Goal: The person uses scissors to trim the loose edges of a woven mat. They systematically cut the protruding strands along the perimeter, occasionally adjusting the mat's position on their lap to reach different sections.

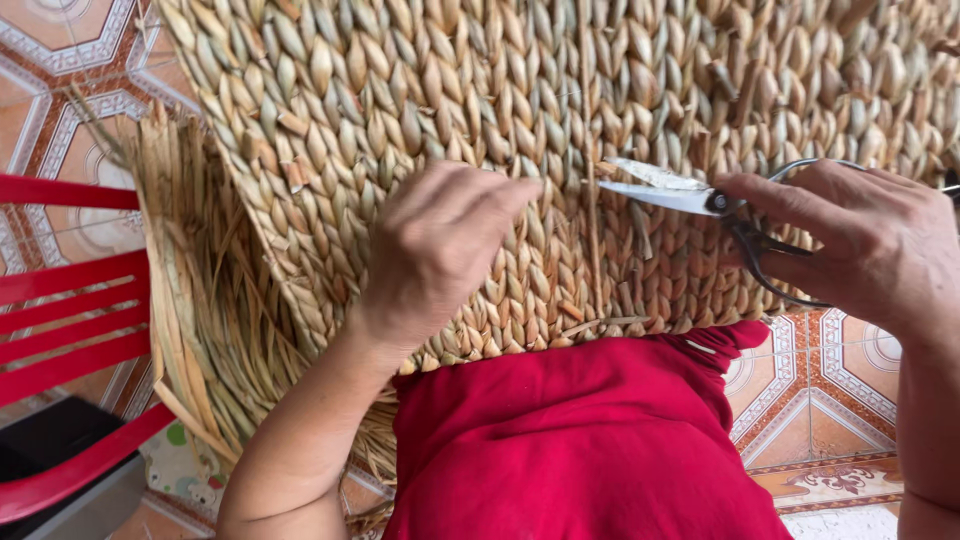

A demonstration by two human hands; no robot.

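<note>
The left hand point(440, 245) lay flat, steadying the tan woven-straw basket point(560, 110); at three o'clock the right hand point(870, 240) clasped grey metal scissors point(690, 195), blades parted around a stray fibre.

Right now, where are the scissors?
In the head view, the scissors are in the right hand, right of centre, their blades open against the woven basket, near the left hand.

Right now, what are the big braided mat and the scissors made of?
The woven mat looks like dried plant fibre, perhaps straw or reed: tan, matte, braided, with loose ends. The scissors in the right hand look like metal: shiny pale blades, dark thin handles.
</note>
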